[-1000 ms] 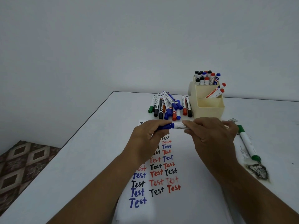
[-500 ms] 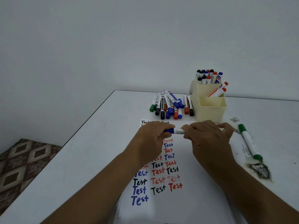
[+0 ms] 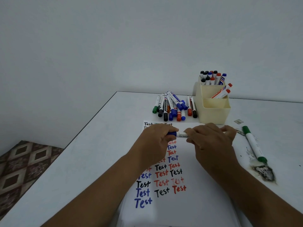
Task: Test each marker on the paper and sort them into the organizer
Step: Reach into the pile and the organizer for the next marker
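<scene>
Your left hand [image 3: 156, 141] grips the blue cap end of a whiteboard marker [image 3: 179, 134] while your right hand [image 3: 211, 141] curls round its white barrel, holding it level just above the paper [image 3: 193, 202] scrawled with "Test". Loose markers [image 3: 173, 106] lie beyond, beside the cream organizer [image 3: 213, 112]; a green marker [image 3: 253, 143] rests at right.

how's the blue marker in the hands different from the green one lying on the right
The blue marker has a blue cap; the green marker has a green cap and a green end. The blue marker is held over the paper, left hand on its cap, right hand on its barrel; the green marker lies untouched on the table. The blue marker lies crosswise, the green one points away. Both have white barrels.
</scene>
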`<action>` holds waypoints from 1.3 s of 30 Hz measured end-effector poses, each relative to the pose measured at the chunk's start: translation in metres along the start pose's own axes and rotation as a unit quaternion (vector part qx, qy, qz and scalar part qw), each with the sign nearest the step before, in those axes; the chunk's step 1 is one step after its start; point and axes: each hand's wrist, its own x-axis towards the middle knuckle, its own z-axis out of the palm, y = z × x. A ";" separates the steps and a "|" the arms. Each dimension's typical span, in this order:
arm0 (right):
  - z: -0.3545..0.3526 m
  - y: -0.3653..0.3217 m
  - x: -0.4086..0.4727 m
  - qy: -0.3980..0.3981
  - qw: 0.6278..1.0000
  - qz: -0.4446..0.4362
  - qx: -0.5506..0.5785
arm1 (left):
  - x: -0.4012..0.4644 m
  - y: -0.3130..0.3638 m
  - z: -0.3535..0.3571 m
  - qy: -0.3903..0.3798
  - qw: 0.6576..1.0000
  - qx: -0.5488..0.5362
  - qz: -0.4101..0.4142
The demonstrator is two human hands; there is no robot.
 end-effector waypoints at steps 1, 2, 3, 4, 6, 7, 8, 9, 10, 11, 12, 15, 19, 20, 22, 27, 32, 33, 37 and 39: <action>0.000 -0.001 0.001 0.008 1.000 0.008 -0.005 | 0.001 -0.001 -0.001 0.007 1.000 -0.005 -0.005; 0.000 -0.002 0.001 0.020 1.000 0.016 -0.009 | 0.001 -0.001 -0.002 0.016 1.000 -0.018 -0.017; -0.001 -0.005 0.002 0.034 0.999 0.023 -0.013 | 0.002 -0.002 -0.004 0.021 0.999 -0.038 -0.029; -0.001 -0.006 0.003 0.051 0.998 0.031 -0.016 | 0.002 -0.004 -0.006 0.024 0.997 -0.057 -0.036; -0.005 -0.011 0.008 0.075 0.995 0.066 -0.010 | 0.002 -0.010 -0.010 0.021 0.997 -0.069 -0.031; -0.008 -0.013 0.010 0.077 0.993 0.094 0.004 | 0.002 -0.016 -0.011 0.021 0.997 -0.065 -0.029; -0.012 -0.013 0.012 0.077 0.989 0.126 0.030 | 0.003 -0.021 -0.012 0.017 0.998 -0.054 -0.031; -0.018 -0.014 0.013 0.073 0.982 0.157 0.075 | 0.004 -0.028 -0.013 0.009 0.999 -0.031 -0.041; -0.023 -0.013 0.013 0.067 0.971 0.186 0.137 | 0.006 -0.034 -0.011 -0.007 0.998 0.007 -0.057; -0.031 -0.012 0.014 0.061 0.953 0.212 0.208 | 0.008 -0.040 -0.010 -0.031 0.995 0.055 -0.080; -0.036 -0.010 0.014 0.056 0.928 0.238 0.283 | 0.010 -0.045 -0.007 -0.061 0.987 0.103 -0.109; -0.049 -0.009 0.021 0.065 0.819 0.289 0.491 | 0.012 -0.057 0.004 -0.152 0.954 0.191 -0.175; -0.069 -0.021 0.018 0.009 0.692 0.324 0.645 | 0.012 -0.064 0.011 -0.188 0.942 0.228 -0.156; -0.074 -0.026 0.014 -0.027 0.677 0.332 0.657 | 0.013 -0.064 0.011 -0.188 0.942 0.232 -0.156; -0.082 -0.036 0.000 -0.095 0.671 0.342 0.651 | 0.014 -0.065 0.012 -0.187 0.940 0.237 -0.155; -0.085 -0.050 -0.030 -0.212 0.693 0.374 0.578 | 0.016 -0.064 0.011 -0.195 0.936 0.244 -0.161; -0.090 -0.061 -0.042 -0.198 0.735 0.346 0.549 | 0.015 -0.064 0.011 -0.197 0.936 0.245 -0.160; -0.089 -0.062 -0.045 -0.201 0.742 0.337 0.544 | 0.014 -0.064 0.011 -0.196 0.937 0.243 -0.159; -0.087 -0.064 -0.050 -0.218 0.766 0.317 0.516 | 0.015 -0.066 0.011 -0.191 0.937 0.243 -0.161; -0.086 -0.064 -0.051 -0.218 0.774 0.311 0.507 | 0.016 -0.065 0.011 -0.190 0.938 0.241 -0.162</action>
